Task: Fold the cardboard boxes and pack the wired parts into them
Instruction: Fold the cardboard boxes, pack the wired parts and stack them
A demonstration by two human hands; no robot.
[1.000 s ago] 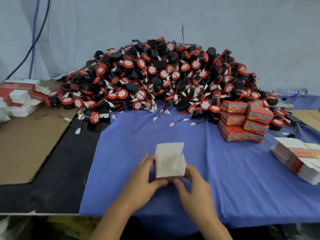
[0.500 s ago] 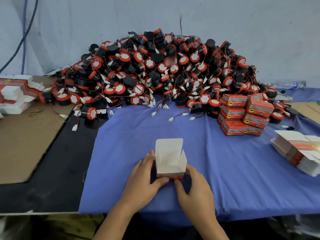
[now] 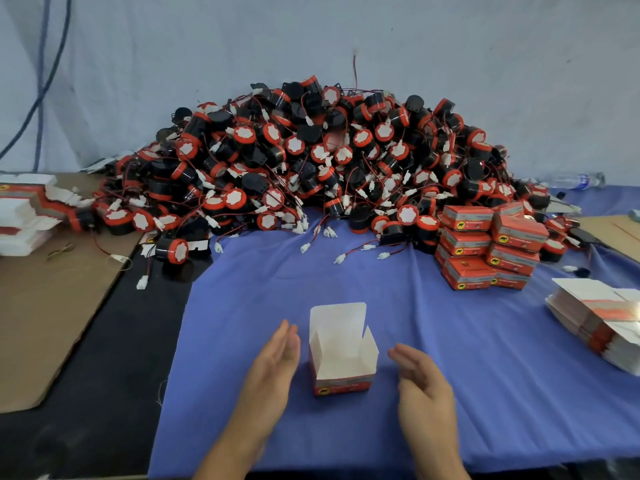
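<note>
A small red and white cardboard box (image 3: 341,355) stands upright on the blue cloth (image 3: 433,341), its top flaps open and its white inside empty. My left hand (image 3: 273,365) hovers just left of it with straight fingers, not touching. My right hand (image 3: 420,379) is a little to its right, fingers relaxed, holding nothing. A big heap of black and red wired parts (image 3: 311,168) fills the back of the table, white connectors trailing toward me.
Closed red boxes (image 3: 485,244) are stacked at the right of the heap. Flat unfolded boxes lie in a stack at the right edge (image 3: 602,317) and another at the far left (image 3: 24,209). Brown cardboard sheet (image 3: 45,306) covers the left side.
Both hands have let go of the box and drawn apart to its sides. The box now stands on the cloth by itself.
</note>
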